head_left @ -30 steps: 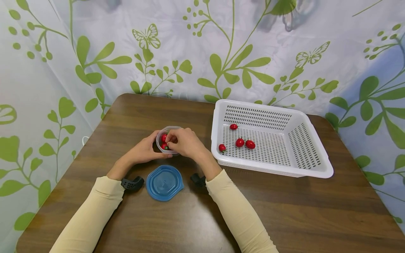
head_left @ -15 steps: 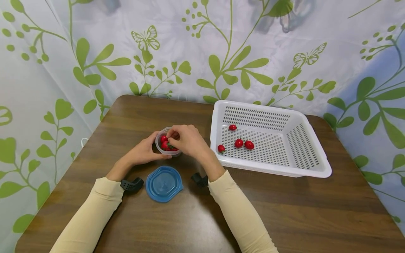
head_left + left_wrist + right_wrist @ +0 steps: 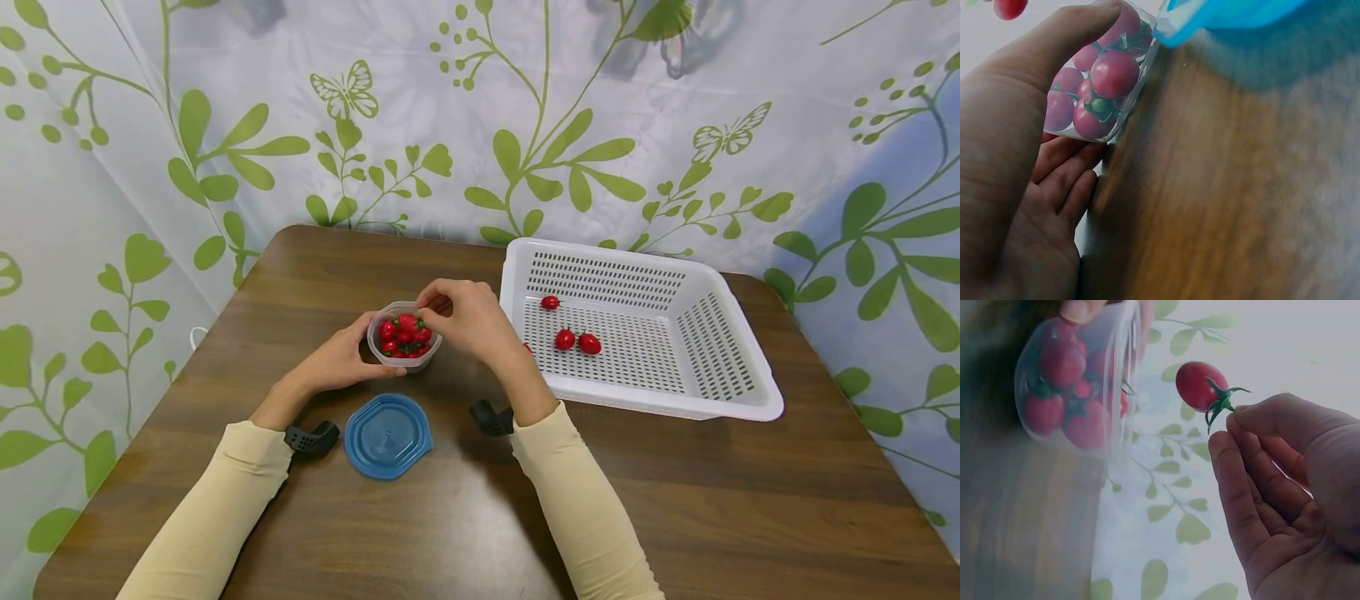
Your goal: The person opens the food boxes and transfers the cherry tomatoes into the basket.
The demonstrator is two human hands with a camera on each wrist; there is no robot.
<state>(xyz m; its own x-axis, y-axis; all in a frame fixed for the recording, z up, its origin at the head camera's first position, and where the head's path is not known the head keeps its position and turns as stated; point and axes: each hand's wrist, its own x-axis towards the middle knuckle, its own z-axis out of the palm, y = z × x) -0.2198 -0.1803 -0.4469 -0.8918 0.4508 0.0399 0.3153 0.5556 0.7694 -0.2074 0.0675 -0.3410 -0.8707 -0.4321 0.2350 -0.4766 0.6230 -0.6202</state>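
A small clear plastic container (image 3: 372, 340) holds several red cherry tomatoes (image 3: 388, 331) with green stems. My left hand (image 3: 341, 357) grips it from the left, thumb on the near side and fingers round the far side. In the right wrist view, my right hand (image 3: 1285, 469) pinches the stem of one cherry tomato (image 3: 1200, 386) between thumb and fingertips, and that tomato hangs apart from the container's rim. From the head view the right hand (image 3: 468, 321) is just right of and above the container's opening. A blue lid (image 3: 387, 437) lies on the table nearer to me.
To the right stands a white perforated basket (image 3: 652, 404) with a few cherry tomatoes (image 3: 588, 343) at its left end. One of them is mostly hidden behind my right wrist. Everything rests on a brown wooden table (image 3: 675, 500) against a leaf-patterned cloth (image 3: 420, 75).
My right hand has risen from inside the container and moved right, uncovering the tomatoes there and partly covering one in the basket. The left hand keeps its place on the container.
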